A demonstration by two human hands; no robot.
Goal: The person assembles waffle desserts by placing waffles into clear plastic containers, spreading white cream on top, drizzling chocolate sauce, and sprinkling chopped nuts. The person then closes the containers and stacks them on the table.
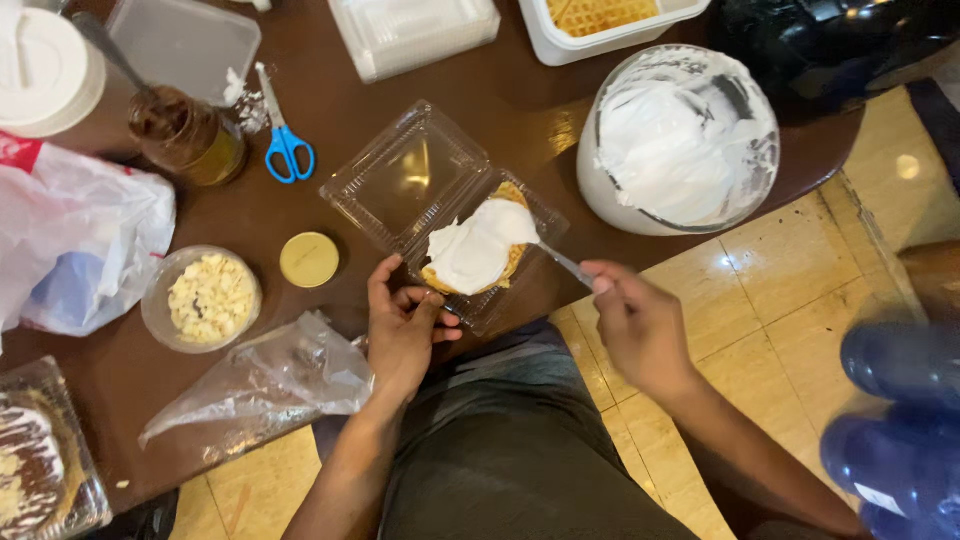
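Note:
A clear hinged plastic box [405, 180] lies open at the near edge of the brown table [500, 100]. In its right half sits a waffle [512, 195] covered with white cream [478, 248]. My left hand [402, 325] steadies the box's near corner with its fingertips. My right hand [640, 325] grips a metal spoon [565, 263] whose tip lies in the cream on the waffle.
A large bowl of white cream [680, 140] stands right of the box. Blue scissors [285, 140], a jar of chocolate spread [188, 135], a yellow lid [309, 259], a small bowl of white chips [208, 297], plastic bags [270, 380] and a waffle tub [600, 20] surround it.

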